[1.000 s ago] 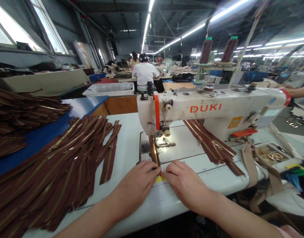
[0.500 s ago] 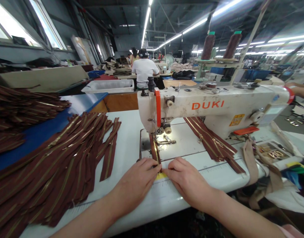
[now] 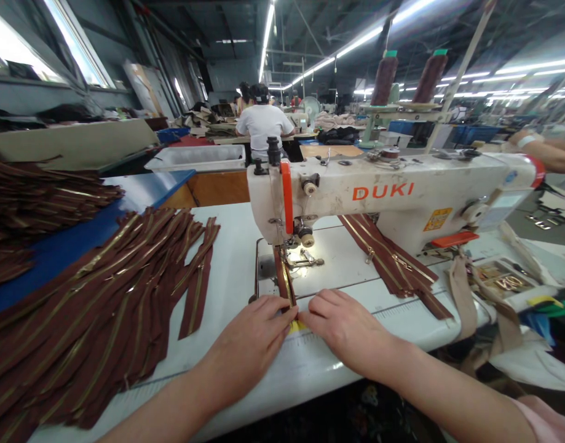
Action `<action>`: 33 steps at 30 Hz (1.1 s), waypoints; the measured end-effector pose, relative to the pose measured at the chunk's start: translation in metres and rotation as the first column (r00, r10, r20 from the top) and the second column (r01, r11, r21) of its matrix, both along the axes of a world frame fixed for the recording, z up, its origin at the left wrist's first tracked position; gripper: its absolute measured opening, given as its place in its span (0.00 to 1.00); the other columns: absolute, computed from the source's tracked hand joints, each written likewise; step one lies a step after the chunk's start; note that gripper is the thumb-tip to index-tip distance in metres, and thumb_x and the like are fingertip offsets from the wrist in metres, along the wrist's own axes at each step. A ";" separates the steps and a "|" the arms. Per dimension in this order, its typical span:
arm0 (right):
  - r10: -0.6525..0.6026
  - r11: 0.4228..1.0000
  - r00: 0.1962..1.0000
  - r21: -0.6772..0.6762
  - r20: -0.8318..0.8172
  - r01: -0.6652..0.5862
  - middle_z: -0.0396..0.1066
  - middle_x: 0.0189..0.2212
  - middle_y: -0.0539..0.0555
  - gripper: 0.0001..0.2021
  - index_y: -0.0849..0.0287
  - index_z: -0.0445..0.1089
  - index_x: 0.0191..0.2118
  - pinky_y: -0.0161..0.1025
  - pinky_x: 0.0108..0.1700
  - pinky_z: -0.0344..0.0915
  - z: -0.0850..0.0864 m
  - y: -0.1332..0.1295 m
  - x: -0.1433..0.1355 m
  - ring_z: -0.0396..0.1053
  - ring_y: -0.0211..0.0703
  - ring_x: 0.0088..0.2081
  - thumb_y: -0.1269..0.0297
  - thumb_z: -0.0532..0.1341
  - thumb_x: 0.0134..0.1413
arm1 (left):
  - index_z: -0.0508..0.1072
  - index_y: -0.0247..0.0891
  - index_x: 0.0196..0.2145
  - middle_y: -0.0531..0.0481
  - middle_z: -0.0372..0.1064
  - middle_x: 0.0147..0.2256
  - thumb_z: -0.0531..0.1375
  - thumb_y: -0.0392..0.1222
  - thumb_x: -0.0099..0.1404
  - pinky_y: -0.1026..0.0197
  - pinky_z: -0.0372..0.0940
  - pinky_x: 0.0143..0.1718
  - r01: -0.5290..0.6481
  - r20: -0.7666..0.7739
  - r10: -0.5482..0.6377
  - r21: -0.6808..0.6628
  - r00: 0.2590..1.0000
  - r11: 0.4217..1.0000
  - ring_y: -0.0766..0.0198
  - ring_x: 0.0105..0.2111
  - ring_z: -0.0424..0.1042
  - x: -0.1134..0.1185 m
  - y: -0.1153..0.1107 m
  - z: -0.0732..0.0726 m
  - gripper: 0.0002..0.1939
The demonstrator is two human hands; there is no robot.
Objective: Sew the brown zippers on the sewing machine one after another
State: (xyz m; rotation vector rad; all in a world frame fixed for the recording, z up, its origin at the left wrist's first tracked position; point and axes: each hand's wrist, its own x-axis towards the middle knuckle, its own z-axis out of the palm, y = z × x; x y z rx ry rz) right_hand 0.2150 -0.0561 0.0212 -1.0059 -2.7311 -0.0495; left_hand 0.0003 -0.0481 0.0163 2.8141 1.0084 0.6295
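A brown zipper [image 3: 284, 283] with gold teeth runs from under the presser foot of the white sewing machine [image 3: 332, 197] toward me. At its near end, my left hand [image 3: 254, 335] pinches the tape between thumb and fingers. My right hand [image 3: 347, 326] meets it from the other side, fingertips closed at the same end. Yellow tape [image 3: 297, 325] on the table shows just below the fingertips. To the left lies a wide spread of brown zippers [image 3: 111, 307]. Several more zippers [image 3: 388, 255] lie under the machine's arm on the right.
Another zipper pile [image 3: 47, 197] covers the blue table at far left. A small tray of metal fittings [image 3: 508, 274] and beige straps [image 3: 463, 298] sit at right. Thread cones [image 3: 384, 80] stand behind the machine. A co-worker in a white shirt [image 3: 264, 126] sits ahead; another person's arm [image 3: 547, 152] shows far right.
The view has shifted slightly. Both hands keep their hold at the zipper's near end, with little visible movement. More of the other person's arm shows at far right.
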 end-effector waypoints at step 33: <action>-0.057 0.998 0.979 0.024 -0.197 0.063 0.69 0.30 0.55 0.06 0.62 0.73 0.35 0.40 0.39 0.62 -0.009 0.046 -0.022 0.63 0.45 0.36 0.70 0.58 0.60 | 0.69 0.40 0.51 0.45 0.69 0.45 0.49 0.32 0.68 0.52 0.69 0.48 0.013 -0.035 -0.008 0.133 0.999 0.991 0.58 0.45 0.68 -0.005 -0.005 -0.002 0.17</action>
